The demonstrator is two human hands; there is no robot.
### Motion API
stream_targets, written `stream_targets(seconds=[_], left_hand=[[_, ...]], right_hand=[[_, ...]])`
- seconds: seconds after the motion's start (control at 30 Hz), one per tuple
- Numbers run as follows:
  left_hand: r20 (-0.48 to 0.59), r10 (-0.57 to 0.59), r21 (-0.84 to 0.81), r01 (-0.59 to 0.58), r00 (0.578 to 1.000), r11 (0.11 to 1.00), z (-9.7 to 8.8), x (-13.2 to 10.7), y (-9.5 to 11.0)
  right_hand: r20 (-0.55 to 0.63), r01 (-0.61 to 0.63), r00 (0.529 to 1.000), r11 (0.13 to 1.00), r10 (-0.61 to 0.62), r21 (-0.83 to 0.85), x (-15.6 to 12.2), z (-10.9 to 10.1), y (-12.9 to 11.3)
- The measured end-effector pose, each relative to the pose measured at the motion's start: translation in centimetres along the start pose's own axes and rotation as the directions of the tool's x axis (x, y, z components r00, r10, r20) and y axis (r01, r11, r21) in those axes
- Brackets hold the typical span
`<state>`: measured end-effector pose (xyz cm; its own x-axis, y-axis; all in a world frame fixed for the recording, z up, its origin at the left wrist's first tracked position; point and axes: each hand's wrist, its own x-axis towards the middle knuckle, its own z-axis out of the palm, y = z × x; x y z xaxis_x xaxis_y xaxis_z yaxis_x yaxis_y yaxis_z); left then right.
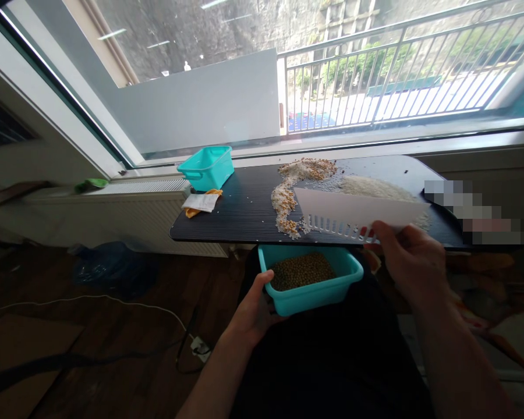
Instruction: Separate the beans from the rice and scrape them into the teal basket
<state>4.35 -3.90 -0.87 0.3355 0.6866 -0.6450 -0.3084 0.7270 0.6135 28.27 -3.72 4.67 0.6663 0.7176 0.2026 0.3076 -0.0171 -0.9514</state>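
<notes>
My left hand (258, 302) grips the left end of a turquoise plastic basket (314, 301), which sits below the table's front edge. Small greenish-brown beans (305, 270) lie in it. In my right hand (413, 256) is a white slotted sheet (353, 208), pinched at its lower right edge and tilted over the dark table (244, 215). To its left, a curved band of white rice mixed with orange-yellow kernels (284, 201) lies on the table. A pile of plain white rice (375, 187) shows behind the sheet, which partly hides it.
A second turquoise basket (208, 169) stands at the table's back left, beside a white paper on an orange cloth (201, 202). The window and sill run behind the table. A white cable and power strip (199, 348) lie on the floor, near a large blue bottle (109, 267).
</notes>
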Motion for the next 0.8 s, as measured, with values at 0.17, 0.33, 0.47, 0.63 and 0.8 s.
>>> stream_targets(seconds=[0.17,0.33,0.47,0.63,0.8], left_hand=[[-0.002,-0.002,-0.001,0.002,1.000,1.000,0.0,0.0,0.0],[0.002,0.003,-0.003,-0.003,1.000,1.000,-0.3,0.2,-0.2],[0.021,0.005,0.000,-0.005,1.000,1.000,-0.4,0.2,-0.2],[0.001,0.011,-0.005,-0.011,1.000,1.000,-0.1,0.0,-0.1],[0.000,0.004,-0.006,-0.004,1.000,1.000,-0.1,0.0,-0.1]], right_hand=[[0.122,0.061,0.990,0.996,-0.067,0.058,0.9,2.1,-0.2],[0.189,0.077,0.978,0.996,-0.085,0.049,1.5,2.8,-0.2],[0.148,0.129,0.981,0.992,-0.127,-0.003,1.2,1.6,-0.3],[0.154,0.187,0.972,0.981,-0.179,-0.043,1.3,1.7,-0.1],[0.224,0.191,0.958,0.981,-0.182,-0.019,1.6,2.1,0.1]])
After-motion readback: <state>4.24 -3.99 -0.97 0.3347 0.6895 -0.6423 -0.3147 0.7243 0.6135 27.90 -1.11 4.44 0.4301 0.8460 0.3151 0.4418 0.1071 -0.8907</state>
